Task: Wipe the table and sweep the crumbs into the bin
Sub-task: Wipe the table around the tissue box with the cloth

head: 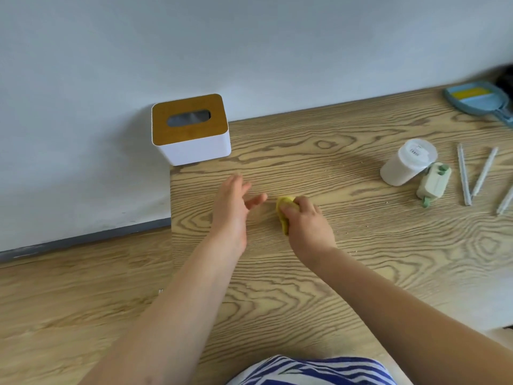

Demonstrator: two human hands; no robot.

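My right hand (306,226) presses a bunched yellow cloth (283,211) onto the wooden table (333,259) near its left end. Only the cloth's left part shows past the fingers. My left hand (231,209) hovers open just left of the cloth, fingers spread, holding nothing. Small pale crumbs (348,165) dot the table top to the right of my hands. A blue dustpan with a yellow brush (476,100) lies at the far right back corner. No bin is in view.
A white tissue box with a wooden lid (190,129) stands at the table's back left corner against the wall. To the right are a white lidded tub (406,162), a small green-and-cream gadget (433,183) and several pale sticks (472,173). The floor lies left of the table.
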